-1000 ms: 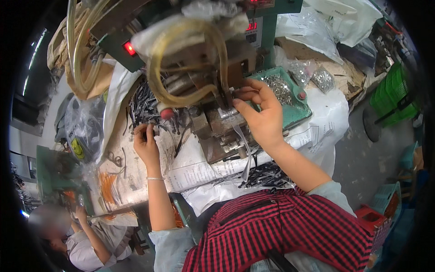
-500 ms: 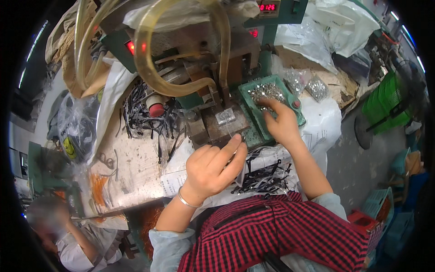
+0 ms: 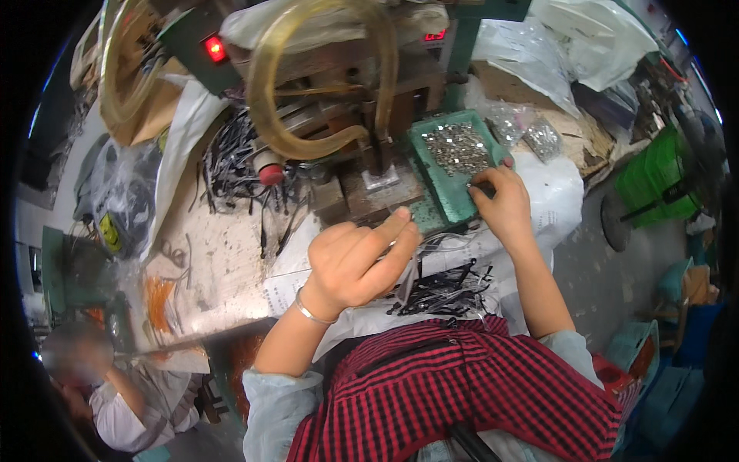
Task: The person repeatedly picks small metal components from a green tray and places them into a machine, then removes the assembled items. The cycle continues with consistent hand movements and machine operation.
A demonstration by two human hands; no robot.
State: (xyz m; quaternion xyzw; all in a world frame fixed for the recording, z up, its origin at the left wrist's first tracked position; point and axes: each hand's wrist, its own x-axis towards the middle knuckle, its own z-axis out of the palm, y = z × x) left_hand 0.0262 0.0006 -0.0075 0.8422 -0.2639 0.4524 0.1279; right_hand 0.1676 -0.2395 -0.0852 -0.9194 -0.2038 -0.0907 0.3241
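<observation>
My left hand (image 3: 358,262) is closed in a pinch in front of the press (image 3: 377,150). A thin pale cord (image 3: 409,283) hangs from its fingers; its upper end is mostly hidden. My right hand (image 3: 504,202) pinches a tiny shiny metal piece at the right edge of the green tray (image 3: 456,202). Small silvery metal pieces (image 3: 454,146) fill the far part of that tray. A bright metal plate (image 3: 381,179) lies on the press bed under the tool. Below my hands, a bundle of black and pale cords (image 3: 443,291) rests on white sheeting.
A thick yellowish hose (image 3: 260,85) loops over the press, with a red button (image 3: 271,174) to its left. Dark cords (image 3: 231,165) are heaped left of it. Bags of metal pieces (image 3: 543,138) lie right of the tray. Another person (image 3: 138,404) sits at lower left.
My right hand has drawn back from the metal pieces toward the tray's near right edge, its fingers now pinched together. My left hand keeps its pinch in nearly the same place. The view has shifted slightly.
</observation>
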